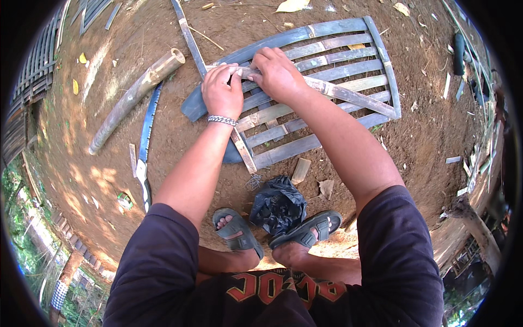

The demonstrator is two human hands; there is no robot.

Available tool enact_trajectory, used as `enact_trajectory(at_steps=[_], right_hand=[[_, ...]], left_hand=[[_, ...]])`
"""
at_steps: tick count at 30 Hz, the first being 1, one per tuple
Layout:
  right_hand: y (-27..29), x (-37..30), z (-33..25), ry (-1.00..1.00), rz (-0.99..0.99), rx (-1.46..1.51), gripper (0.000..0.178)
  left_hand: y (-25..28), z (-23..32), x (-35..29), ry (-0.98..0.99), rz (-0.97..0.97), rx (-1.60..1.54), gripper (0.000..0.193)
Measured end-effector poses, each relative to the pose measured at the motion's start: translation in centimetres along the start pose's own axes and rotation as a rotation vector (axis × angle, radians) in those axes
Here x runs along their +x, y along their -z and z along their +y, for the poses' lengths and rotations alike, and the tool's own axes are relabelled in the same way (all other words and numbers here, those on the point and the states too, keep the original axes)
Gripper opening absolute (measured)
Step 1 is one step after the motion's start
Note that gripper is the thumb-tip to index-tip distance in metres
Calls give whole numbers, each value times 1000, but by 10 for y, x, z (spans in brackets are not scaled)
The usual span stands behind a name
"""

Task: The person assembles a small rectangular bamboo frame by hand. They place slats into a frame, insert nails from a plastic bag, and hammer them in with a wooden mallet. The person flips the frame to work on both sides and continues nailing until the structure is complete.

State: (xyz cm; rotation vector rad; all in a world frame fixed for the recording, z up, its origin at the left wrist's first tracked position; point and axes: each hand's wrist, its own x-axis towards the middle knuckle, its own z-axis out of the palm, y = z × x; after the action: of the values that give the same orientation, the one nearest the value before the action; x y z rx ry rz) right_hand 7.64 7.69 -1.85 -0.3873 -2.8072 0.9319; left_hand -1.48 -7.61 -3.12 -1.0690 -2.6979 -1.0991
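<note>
A bamboo slat panel (348, 68) lies on the ground before me, its several strips running crosswise to end pieces. One bamboo strip (354, 97) crosses it diagonally, and both my hands meet at its left end. My left hand (222, 91) is closed there, thumb and fingers pinched, where a long bamboo strip (189, 41) passes under it. Beside it my right hand (279, 75) grips the diagonal strip with curled fingers. Whether something small, such as a nail, sits between the fingertips is too hidden to tell.
Left of the panel lie a bamboo pole (133, 103) and a handsaw (146, 136). Near my sandalled feet are a black plastic bag (279, 204), a small pile of nails (254, 181) and a short bamboo piece (300, 170). Bamboo scraps and leaves litter the dirt.
</note>
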Motion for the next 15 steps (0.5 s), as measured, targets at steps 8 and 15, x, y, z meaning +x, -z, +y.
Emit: enact_trajectory(at_steps=[8,15], right_hand=[[-6,-6,12,33,74,-20,23],[100,-103,4,-381,297,68,46]], left_hand=[[-9,7,0,-52,1,115,18],[-11,-23,3,-141,42,152,21]])
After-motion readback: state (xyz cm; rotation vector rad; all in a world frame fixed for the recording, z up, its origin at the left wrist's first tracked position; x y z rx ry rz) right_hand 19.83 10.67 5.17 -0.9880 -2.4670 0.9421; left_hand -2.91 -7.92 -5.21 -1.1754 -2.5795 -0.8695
